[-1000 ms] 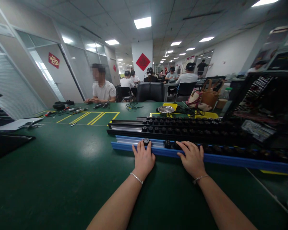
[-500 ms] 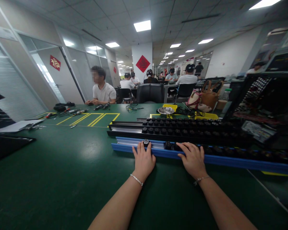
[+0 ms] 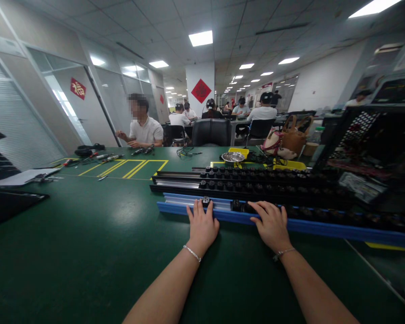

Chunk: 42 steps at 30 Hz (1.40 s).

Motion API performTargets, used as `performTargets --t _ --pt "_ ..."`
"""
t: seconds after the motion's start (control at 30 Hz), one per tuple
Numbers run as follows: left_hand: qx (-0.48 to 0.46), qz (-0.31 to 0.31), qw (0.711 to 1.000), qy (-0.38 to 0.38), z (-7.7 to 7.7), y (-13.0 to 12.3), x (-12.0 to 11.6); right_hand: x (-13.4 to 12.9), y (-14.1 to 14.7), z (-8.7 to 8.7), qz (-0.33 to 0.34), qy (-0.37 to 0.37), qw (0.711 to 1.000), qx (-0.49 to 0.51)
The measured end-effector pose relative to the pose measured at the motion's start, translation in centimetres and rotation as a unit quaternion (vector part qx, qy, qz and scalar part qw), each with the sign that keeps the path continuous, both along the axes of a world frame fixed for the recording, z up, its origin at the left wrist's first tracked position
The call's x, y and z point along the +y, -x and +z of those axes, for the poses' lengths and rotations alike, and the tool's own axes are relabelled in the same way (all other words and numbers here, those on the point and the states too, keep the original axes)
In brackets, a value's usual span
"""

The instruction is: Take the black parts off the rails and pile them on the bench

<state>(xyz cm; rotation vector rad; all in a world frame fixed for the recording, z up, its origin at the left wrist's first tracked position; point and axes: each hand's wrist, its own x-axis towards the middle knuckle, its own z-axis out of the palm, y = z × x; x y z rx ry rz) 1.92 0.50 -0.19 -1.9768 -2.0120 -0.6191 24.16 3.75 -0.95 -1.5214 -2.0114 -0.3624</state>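
A long blue channel rail (image 3: 185, 209) lies across the table in front of me, with a bright metal strip inside it. My left hand (image 3: 203, 226) rests palm down over its near wall, fingers stretched and apart. The fingertips touch or nearly touch a small round black part (image 3: 205, 200) standing in the channel. Farther right, my right hand (image 3: 272, 226) lies over the same rail with spread fingers, its fingertips at the row of black parts. Just left of those fingertips sits another black part (image 3: 236, 205). What lies beneath the fingers is hidden.
Two black rails (image 3: 175, 183) with rows of black parts lie parallel behind the blue one. A metal bowl (image 3: 233, 156) and yellow trays (image 3: 289, 165) stand beyond them. Dark equipment (image 3: 374, 148) rises at right. Tools (image 3: 110, 158) lie far left; a person (image 3: 146, 130) sits across the table.
Both my hands and the blue rail hold nearly still. The person across the table has raised one hand slightly.
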Motion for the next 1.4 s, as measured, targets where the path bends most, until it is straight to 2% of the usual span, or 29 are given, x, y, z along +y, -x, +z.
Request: performTargets --t 0.9,1.4 --pt "-0.007 0.04 0.999 0.013 0.2 1.3 0.3 0.1 -0.2 0.2 0.001 0.012 1.0 0.001" --pt "-0.013 0.056 0.998 0.031 1.1 2.1 0.1 0.1 -0.4 0.2 0.003 0.014 1.0 0.004"
